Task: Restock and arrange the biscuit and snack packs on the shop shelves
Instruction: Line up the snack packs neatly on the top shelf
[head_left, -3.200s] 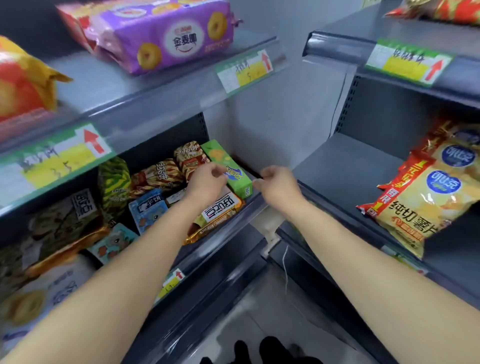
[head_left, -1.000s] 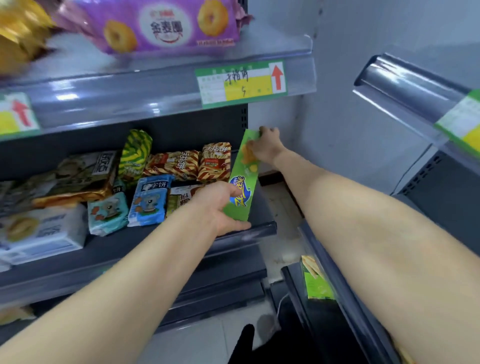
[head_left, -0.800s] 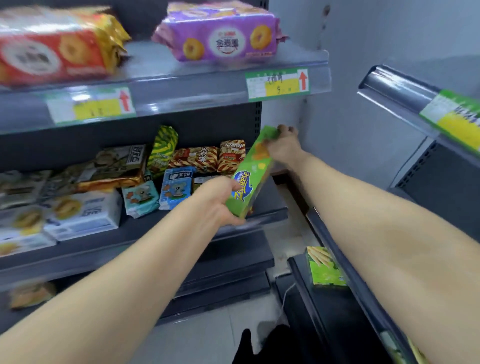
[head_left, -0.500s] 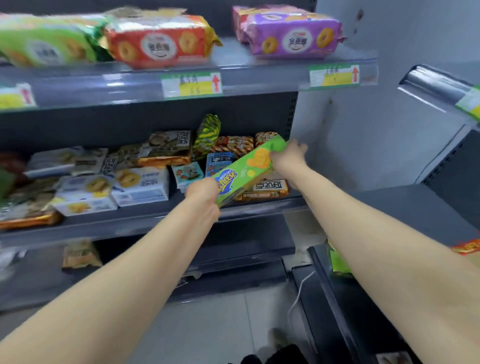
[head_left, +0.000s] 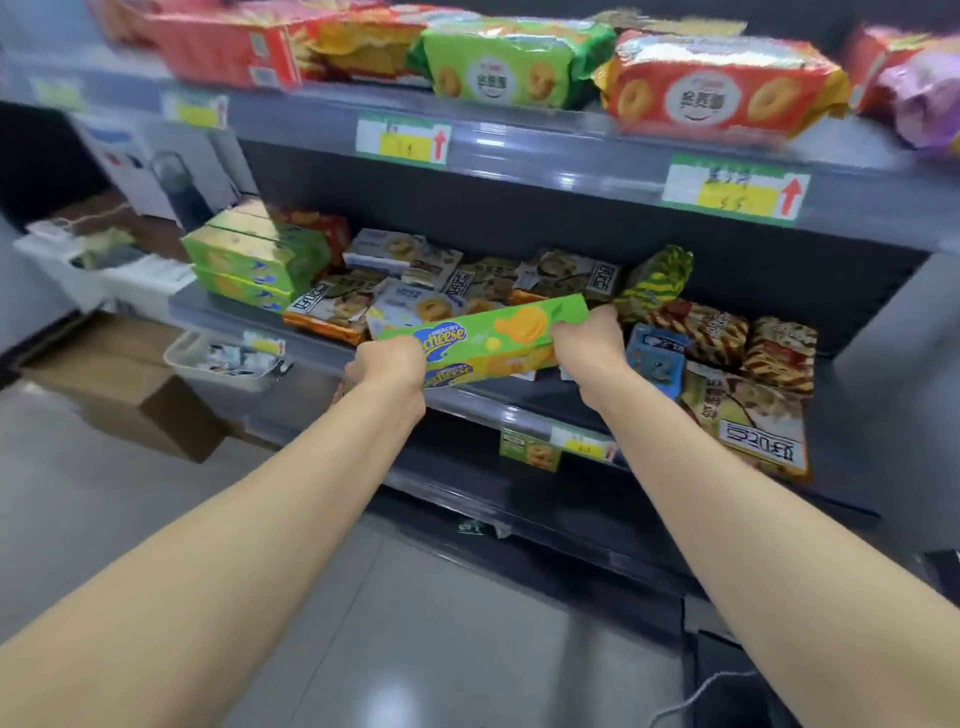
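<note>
A long green cheese biscuit box (head_left: 485, 340) is held level in the air in front of the middle shelf (head_left: 467, 402). My left hand (head_left: 387, 366) grips its left end and my right hand (head_left: 589, 345) grips its right end. A stack of matching green boxes (head_left: 254, 260) stands at the shelf's left end. Mixed snack packs (head_left: 566, 278) lie across the shelf behind the held box, with striped brown packs (head_left: 727, 340) to the right.
The top shelf (head_left: 519, 137) carries green (head_left: 504, 65) and red biscuit bags (head_left: 717, 96) above price labels. A cardboard box (head_left: 122, 387) and a white basket (head_left: 228, 361) sit on the floor at the left. Lower shelves run below.
Both hands lifted the green box off the shelf's right end, turned it level and carried it leftward along the shelf. My view swung left, bringing the green stack into sight.
</note>
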